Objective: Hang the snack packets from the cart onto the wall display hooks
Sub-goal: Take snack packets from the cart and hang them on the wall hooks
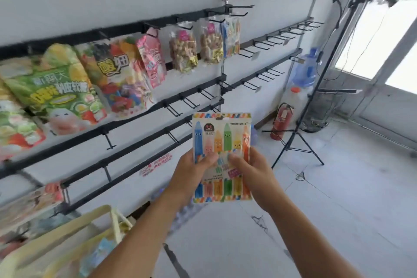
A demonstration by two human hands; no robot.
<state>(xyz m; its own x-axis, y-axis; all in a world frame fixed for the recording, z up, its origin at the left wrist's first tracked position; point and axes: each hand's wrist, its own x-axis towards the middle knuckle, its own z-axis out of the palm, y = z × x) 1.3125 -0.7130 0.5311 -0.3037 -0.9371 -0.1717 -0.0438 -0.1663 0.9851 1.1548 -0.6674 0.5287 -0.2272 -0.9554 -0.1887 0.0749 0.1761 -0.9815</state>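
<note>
Both hands hold one snack packet (222, 142) upright at the lower centre of the frame, its printed face toward the camera — a flat pack showing a row of coloured crayon-like figures. The left hand (191, 171) grips the packet's left edge, its thumb curled over the front about halfway down and the rest of its fingers hidden behind. The right hand (250, 171) grips the right edge in the same way, its thumb lying across the front just beside the left thumb, the two close but whether they touch cannot be told. The packet is held in the air, apart from the wall and clear of every hook, with its top edge just below the empty hooks (191, 102) of the middle rail.

Along the upper left of the frame, the top rail of the wall display (126, 27) carries hanging packets: a green gummy pack (52, 88), a colourful fruit-print pack (117, 72), a pink pack (152, 61), two clear bags of nuts or puffs (184, 48), and at the rail's right end a crayon-print pack (233, 36) like the one in hand. The lower rails are mostly bare hooks. At the lower left corner, the pale yellow cart (67, 232) shows more packets inside, too blurred to name. At the right stand a black tripod (297, 137) — beside it a red fire extinguisher (281, 121) and a blue water bottle (304, 70)
</note>
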